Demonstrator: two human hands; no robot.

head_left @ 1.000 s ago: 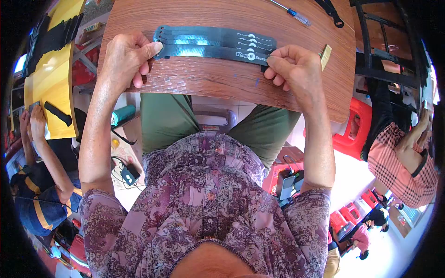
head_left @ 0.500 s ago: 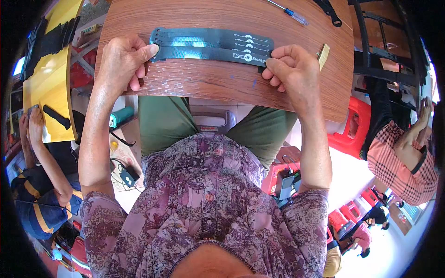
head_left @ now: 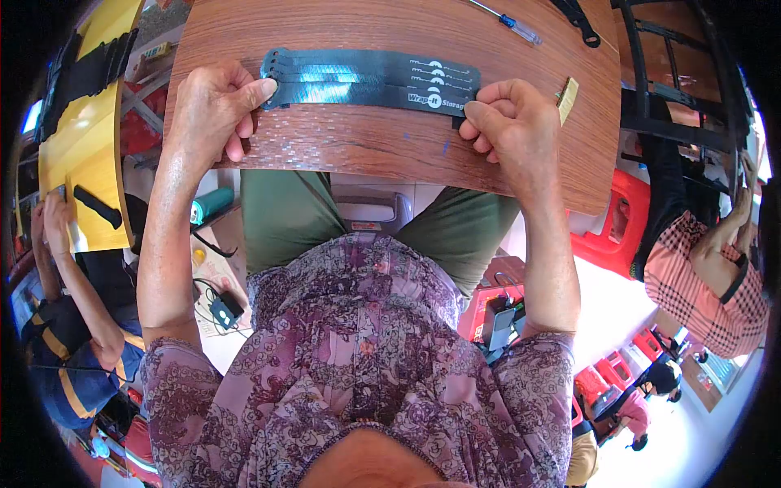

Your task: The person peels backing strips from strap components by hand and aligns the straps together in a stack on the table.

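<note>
A fanned stack of several black storage straps (head_left: 358,80), printed "Wrap-It Storage" in white, lies across the wooden table near its front edge. My left hand (head_left: 218,106) pinches the stack's left end between thumb and curled fingers, beside the small holes there. At the printed right end, my right hand (head_left: 514,122) is closed, with thumb and forefinger gripping the strap corner. The straps overlap with their edges stepped, so parts of the lower ones are hidden.
A screwdriver (head_left: 521,29) with a blue handle and another black strap (head_left: 579,24) lie toward the back right. A small yellowish strip (head_left: 568,99) is by the right edge. Co-workers sit on both sides, one at a yellow table (head_left: 98,163). A red stool (head_left: 614,232) stands at right.
My hands and the straps stay almost as they were. The co-worker at the left has shifted their hands and arm slightly.
</note>
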